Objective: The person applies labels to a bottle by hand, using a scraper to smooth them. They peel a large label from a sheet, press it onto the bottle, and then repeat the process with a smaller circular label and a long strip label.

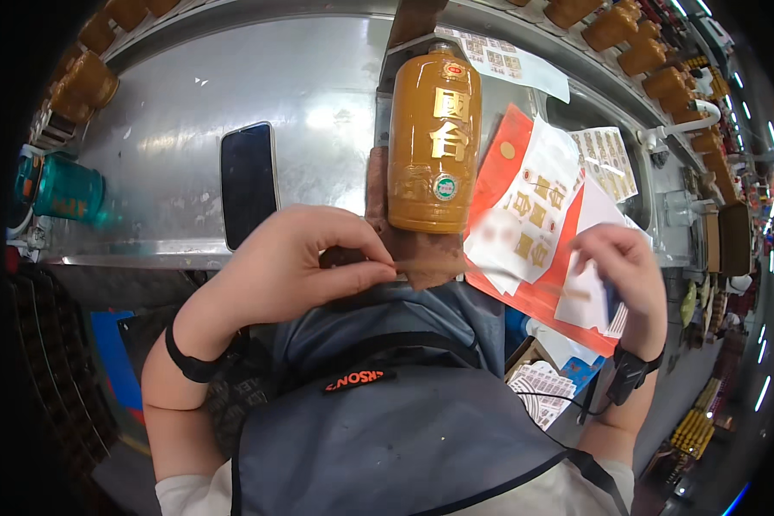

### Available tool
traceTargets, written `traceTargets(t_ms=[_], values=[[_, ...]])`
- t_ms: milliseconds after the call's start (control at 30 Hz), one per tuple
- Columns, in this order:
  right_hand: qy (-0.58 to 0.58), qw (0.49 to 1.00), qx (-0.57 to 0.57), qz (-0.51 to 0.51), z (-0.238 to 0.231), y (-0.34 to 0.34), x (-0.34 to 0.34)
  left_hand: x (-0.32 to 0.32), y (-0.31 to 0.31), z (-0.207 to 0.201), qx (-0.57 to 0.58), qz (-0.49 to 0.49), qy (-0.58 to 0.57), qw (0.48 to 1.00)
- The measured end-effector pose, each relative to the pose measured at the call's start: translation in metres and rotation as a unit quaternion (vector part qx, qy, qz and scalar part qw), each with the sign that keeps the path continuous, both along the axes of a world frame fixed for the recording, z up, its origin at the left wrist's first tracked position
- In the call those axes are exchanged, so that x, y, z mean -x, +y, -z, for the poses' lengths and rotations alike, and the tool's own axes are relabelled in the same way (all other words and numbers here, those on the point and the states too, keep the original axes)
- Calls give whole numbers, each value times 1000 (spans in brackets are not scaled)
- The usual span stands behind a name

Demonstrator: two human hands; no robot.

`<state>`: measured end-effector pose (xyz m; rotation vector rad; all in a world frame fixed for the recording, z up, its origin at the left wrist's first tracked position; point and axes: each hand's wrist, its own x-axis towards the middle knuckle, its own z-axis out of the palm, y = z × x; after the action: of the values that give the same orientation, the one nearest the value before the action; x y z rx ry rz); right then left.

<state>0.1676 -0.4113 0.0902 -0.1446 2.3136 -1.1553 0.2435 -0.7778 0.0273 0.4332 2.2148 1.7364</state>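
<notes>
A glossy ochre bottle with raised gold characters and a round green sticker lies on its back, its neck toward the far side. Beneath it is a brown pad at the table's near edge. My left hand is closed in a pinch just below the bottle's base; a thin, faint strip seems to come from its fingertips, too unclear to name. Off to the right, my right hand is smeared by motion above a red-orange folder and white sheets of gold stickers. Whether it holds anything is hidden by blur.
A dark phone lies on the metal table, left of the bottle. More sticker sheets lie at the right, near a white pipe. A teal container stands far left. Ochre bottles line the back.
</notes>
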Motion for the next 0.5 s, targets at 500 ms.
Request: traceTargets(t_ms=[500], values=[[80,968,120,-206,16,-95,-29,7,35,-16,74,105,103,986]])
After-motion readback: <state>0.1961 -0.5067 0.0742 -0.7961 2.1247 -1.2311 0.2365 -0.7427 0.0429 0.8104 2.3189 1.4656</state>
